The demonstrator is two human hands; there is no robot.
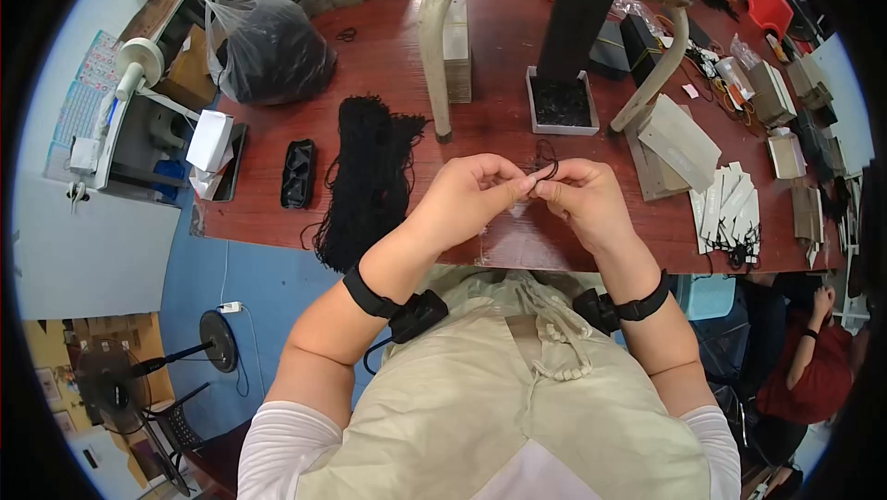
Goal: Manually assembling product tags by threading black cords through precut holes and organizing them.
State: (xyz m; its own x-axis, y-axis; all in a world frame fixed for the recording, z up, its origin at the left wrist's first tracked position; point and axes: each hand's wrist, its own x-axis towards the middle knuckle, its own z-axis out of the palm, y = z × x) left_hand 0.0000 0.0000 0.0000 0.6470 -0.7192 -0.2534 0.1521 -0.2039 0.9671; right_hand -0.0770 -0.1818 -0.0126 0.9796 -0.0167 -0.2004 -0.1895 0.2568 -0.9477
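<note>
My left hand (pixel 471 193) and my right hand (pixel 584 197) meet fingertip to fingertip above the near edge of the dark red table (pixel 388 66). Between them they pinch a thin black cord (pixel 545 160) that loops up above my fingers. A big bundle of black cords (pixel 370 176) lies on the table just left of my left hand. Beyond my hands stands a small white box (pixel 561 103) filled with black pieces. Both wrists wear black bands.
A dark plastic bag (pixel 268 47) sits at the far left. Stacks of flat grey and white card pieces (pixel 730 209) lie at the right. A curved wooden frame (pixel 434 47) stands mid-table. Another person in red (pixel 813 361) sits at lower right. A fan (pixel 139 371) stands on the floor.
</note>
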